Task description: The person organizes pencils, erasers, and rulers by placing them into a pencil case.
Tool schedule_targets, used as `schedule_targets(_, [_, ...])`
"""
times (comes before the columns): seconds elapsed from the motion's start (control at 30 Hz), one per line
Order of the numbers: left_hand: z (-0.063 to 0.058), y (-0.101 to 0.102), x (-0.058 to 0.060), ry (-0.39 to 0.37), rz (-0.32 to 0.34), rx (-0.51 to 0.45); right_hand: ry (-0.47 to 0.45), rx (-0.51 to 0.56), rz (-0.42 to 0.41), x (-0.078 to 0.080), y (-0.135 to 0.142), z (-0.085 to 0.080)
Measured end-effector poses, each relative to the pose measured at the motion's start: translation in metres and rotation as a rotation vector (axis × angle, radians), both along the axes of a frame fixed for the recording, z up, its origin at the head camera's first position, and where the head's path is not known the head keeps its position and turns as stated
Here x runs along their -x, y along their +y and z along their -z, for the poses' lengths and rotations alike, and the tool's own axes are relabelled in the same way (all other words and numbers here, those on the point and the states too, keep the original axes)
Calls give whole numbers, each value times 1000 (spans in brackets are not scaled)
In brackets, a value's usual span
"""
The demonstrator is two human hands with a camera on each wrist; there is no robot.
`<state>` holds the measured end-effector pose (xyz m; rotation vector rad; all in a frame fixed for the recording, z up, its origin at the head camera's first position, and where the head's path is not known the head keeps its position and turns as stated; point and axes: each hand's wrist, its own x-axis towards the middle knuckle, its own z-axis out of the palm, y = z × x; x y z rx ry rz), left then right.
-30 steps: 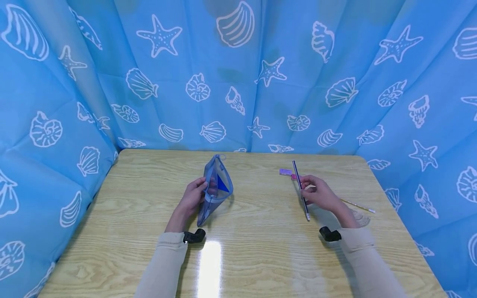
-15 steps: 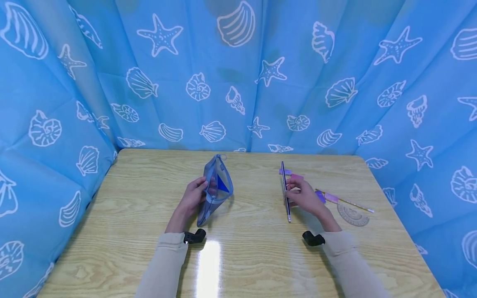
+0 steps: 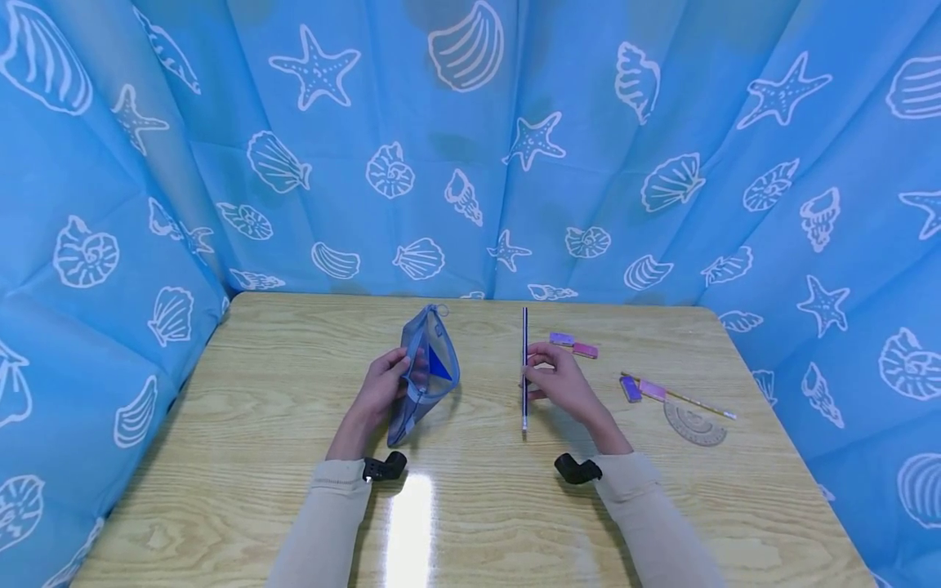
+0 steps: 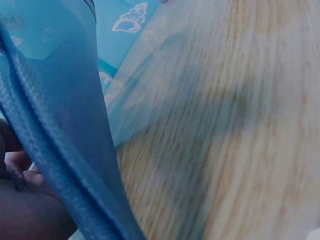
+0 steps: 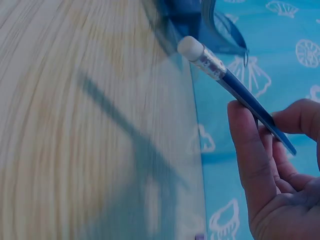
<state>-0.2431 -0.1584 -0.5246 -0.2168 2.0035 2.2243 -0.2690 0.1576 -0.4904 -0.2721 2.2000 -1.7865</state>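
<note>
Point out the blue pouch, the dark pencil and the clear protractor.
Blue pouch [image 3: 421, 395], head view: light-blue edge at the near end of its opening.
Dark pencil [image 5: 243, 93], right wrist view: its shaft, just past the metal band.
Clear protractor [image 3: 693, 425], head view: middle of its body.

Two hands: a left hand [image 3: 385, 380] and a right hand [image 3: 562, 380]; one pouch [image 3: 422, 400], gripped by the left hand; two pencils: a dark pencil [image 3: 525, 347] pinched by the right hand, and a yellow pencil [image 3: 694, 401] lying to the right; four small blocks in two pairs: a purple block [image 3: 562, 338] and a pink block [image 3: 585, 350] farther off, a violet block [image 3: 631, 389] and a lilac block [image 3: 653, 390] nearer and more to the right; one protractor [image 3: 693, 426] at the right; two wrist cameras [image 3: 385, 467]; two sleeves [image 3: 331, 506]; one table [image 3: 257, 392].
</note>
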Motion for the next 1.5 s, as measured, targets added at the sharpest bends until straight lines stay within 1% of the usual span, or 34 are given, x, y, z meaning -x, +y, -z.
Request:
schedule_targets(0.17, [-2, 2, -1, -3, -8, -25, 15, 40, 10, 2, -15, -3])
schedule_targets(0.3, [-6, 5, -2, 2, -19, -37, 26, 77, 31, 4, -25, -7])
schedule_targets(0.47, [-12, 10, -4, 23, -12, -17, 55, 119, 46, 4, -37, -12])
schedule_targets(0.6, [-14, 12, -5, 38, 4, 6, 79, 162, 62, 4, -49, -17])
schedule_targets(0.73, [-14, 14, -5, 40, -2, 36, 89, 187, 63, 4, -60, -22])
schedule_targets(0.87, [-14, 15, -5, 47, -18, 67, 81, 208, 76, 6, -69, -24])
schedule_targets(1.0, [-14, 16, -5, 64, -29, 95, 71, 220, 100, 6, -78, -28])
schedule_targets(1.17, [-16, 19, -5, 80, -44, 99, 60, 229, 108, 5, -87, -31])
schedule_targets(1.4, [-16, 23, -4, 126, -61, 134, 32, 188, 130, 2, -98, -29])
schedule_targets(1.5, [-16, 24, -4, 138, -72, 141, 15, 172, 123, -1, -102, -27])
